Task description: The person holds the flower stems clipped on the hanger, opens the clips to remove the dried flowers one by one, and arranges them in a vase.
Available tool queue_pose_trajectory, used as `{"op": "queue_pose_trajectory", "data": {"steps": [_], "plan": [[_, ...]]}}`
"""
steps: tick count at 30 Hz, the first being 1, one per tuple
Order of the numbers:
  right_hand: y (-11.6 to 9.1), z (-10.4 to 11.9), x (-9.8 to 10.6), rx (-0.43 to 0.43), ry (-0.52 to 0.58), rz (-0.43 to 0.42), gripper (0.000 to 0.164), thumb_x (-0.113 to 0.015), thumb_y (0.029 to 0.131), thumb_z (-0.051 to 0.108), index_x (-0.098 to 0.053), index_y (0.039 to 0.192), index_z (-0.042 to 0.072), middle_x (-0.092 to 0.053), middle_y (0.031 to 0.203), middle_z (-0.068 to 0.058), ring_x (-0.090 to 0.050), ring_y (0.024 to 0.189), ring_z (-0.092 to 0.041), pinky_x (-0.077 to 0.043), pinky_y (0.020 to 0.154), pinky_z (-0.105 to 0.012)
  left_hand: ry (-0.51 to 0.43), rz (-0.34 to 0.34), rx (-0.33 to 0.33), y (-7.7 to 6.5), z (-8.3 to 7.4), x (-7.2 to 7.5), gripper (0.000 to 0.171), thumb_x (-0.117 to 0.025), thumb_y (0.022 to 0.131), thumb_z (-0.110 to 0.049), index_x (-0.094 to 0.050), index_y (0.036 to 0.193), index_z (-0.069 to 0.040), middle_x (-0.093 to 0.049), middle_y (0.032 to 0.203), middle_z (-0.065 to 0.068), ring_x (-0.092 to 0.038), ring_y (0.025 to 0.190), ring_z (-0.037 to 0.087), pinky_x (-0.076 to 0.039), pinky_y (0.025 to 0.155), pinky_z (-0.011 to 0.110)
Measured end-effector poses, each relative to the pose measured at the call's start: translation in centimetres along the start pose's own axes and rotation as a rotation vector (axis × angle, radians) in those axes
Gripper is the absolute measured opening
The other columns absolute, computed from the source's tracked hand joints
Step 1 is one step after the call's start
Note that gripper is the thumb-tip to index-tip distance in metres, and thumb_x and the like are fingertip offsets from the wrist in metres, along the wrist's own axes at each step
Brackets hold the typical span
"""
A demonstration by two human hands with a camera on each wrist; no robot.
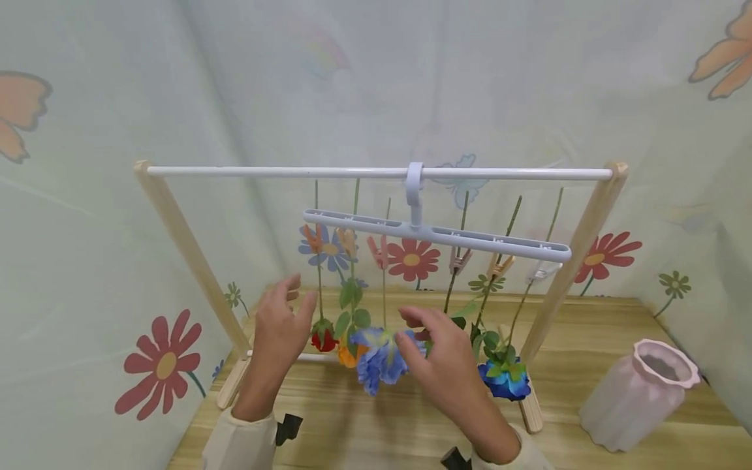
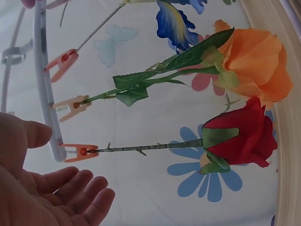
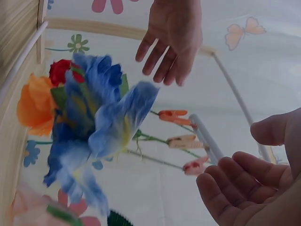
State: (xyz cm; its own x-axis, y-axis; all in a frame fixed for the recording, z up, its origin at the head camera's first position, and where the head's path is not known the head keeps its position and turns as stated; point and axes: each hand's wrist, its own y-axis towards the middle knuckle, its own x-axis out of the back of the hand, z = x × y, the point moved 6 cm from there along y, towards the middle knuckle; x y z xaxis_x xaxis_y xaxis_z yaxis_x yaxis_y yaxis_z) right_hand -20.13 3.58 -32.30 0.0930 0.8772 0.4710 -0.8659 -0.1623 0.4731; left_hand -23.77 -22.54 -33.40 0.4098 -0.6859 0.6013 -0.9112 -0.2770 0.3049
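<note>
A pale blue clip hanger [image 1: 493, 245] hangs from the white rod, tilted lower at its right end. Flowers hang head down from its pegs: a red rose [image 2: 244, 134], an orange flower [image 2: 258, 63], a blue iris [image 1: 382, 359] and a blue rose [image 1: 505, 378] among them. My left hand [image 1: 279, 333] is nearest the red rose, its fingers loosely bent and holding nothing. In the left wrist view it is beside the orange peg [image 2: 81, 152]. My right hand [image 1: 443, 359], also holding nothing, overlaps the iris's right side in the head view and hides part of the flowers behind it.
The white rod [image 1: 264, 172] spans a wooden stand with slanted posts [image 1: 194, 254]. At the right, a pink fluted vase [image 1: 634, 398] stands on the wood-grain table [image 1: 576, 313]. A flower-printed curtain [image 1: 329, 117] closes off the back and sides.
</note>
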Motion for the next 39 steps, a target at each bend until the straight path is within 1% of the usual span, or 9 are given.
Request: {"op": "queue_pose_trajectory", "data": {"steps": [6,12,15,19,22,26,30,34,39], "plan": [[1.7,1.5,-1.5,0.02,0.104,0.003,0.03,-0.07,0.094,0.015,-0.069,0.125,0.014,-0.071,0.119,0.0,-0.07,0.101,-0.015,-0.061,0.087,-0.033,-0.097,0.007,0.021,1.9,1.0,-1.1,0.051,-0.054,0.102,-0.039,-0.053,0.144,-0.008,-0.057,0.143,0.014,-0.058,0.129,0.034,-0.051,0.101,0.054],[3.7,2.4,-2.9,0.009,0.15,-0.017,0.027,-0.068,0.095,0.015,-0.07,0.122,0.013,-0.072,0.118,-0.001,-0.07,0.1,-0.015,-0.06,0.087,-0.032,-0.122,-0.009,0.044,3.5,1.5,-1.9,0.05,-0.055,0.101,-0.038,-0.055,0.142,-0.009,-0.058,0.142,0.013,-0.061,0.126,0.034,-0.053,0.099,0.053],[4.7,2.7,-4.1,-0.008,0.164,0.013,0.029,-0.067,0.096,0.017,-0.068,0.124,0.011,-0.071,0.121,-0.004,-0.071,0.102,-0.018,-0.061,0.088,-0.034,-0.134,-0.009,0.07,4.1,2.0,-2.4,0.051,-0.056,0.101,-0.039,-0.055,0.142,-0.009,-0.058,0.142,0.013,-0.061,0.127,0.035,-0.053,0.099,0.053],[6.0,3.0,-5.8,-0.062,0.152,0.087,0.035,-0.065,0.097,0.024,-0.066,0.129,0.011,-0.069,0.125,-0.003,-0.07,0.106,-0.021,-0.061,0.087,-0.037,-0.188,-0.011,0.104,4.7,2.6,-3.1,0.049,-0.058,0.101,-0.038,-0.056,0.141,-0.01,-0.061,0.141,0.013,-0.062,0.127,0.035,-0.052,0.102,0.053],[7.2,3.3,-6.9,-0.075,0.124,0.12,0.04,-0.063,0.096,0.026,-0.064,0.133,0.011,-0.068,0.13,-0.004,-0.07,0.108,-0.022,-0.061,0.087,-0.039,-0.213,-0.035,0.094,5.2,2.7,-3.4,0.045,-0.059,0.1,-0.035,-0.06,0.137,-0.01,-0.066,0.134,0.014,-0.064,0.123,0.034,-0.052,0.102,0.051],[8.8,3.9,-8.0,-0.054,0.116,0.134,0.046,-0.061,0.095,0.027,-0.061,0.138,0.01,-0.066,0.137,-0.007,-0.07,0.112,-0.025,-0.059,0.091,-0.044,-0.194,-0.055,0.082,5.7,3.0,-3.6,0.04,-0.061,0.099,-0.034,-0.065,0.131,-0.011,-0.071,0.126,0.014,-0.066,0.118,0.033,-0.052,0.1,0.05],[9.6,4.1,-9.3,-0.068,0.156,0.134,0.048,-0.06,0.095,0.027,-0.059,0.141,0.013,-0.064,0.14,-0.006,-0.068,0.117,-0.025,-0.058,0.095,-0.045,-0.143,-0.033,0.086,5.8,3.4,-3.6,0.037,-0.061,0.099,-0.034,-0.07,0.125,-0.01,-0.072,0.123,0.015,-0.066,0.117,0.034,-0.052,0.098,0.05],[10.1,4.1,-10.2,-0.063,0.166,0.112,0.048,-0.06,0.096,0.024,-0.058,0.141,0.01,-0.064,0.14,-0.008,-0.068,0.118,-0.025,-0.058,0.095,-0.045,-0.13,-0.01,0.09,5.8,3.7,-3.3,0.037,-0.062,0.098,-0.035,-0.071,0.122,-0.009,-0.073,0.123,0.016,-0.066,0.117,0.034,-0.053,0.097,0.05],[11.4,4.3,-10.7,-0.001,0.098,0.068,0.043,-0.063,0.096,0.024,-0.06,0.134,0.004,-0.07,0.12,-0.012,-0.068,0.099,-0.024,-0.059,0.082,-0.035,-0.128,-0.001,0.071,5.9,3.4,-2.6,0.038,-0.061,0.097,-0.039,-0.072,0.121,-0.01,-0.074,0.12,0.015,-0.068,0.113,0.032,-0.054,0.096,0.048]]}}
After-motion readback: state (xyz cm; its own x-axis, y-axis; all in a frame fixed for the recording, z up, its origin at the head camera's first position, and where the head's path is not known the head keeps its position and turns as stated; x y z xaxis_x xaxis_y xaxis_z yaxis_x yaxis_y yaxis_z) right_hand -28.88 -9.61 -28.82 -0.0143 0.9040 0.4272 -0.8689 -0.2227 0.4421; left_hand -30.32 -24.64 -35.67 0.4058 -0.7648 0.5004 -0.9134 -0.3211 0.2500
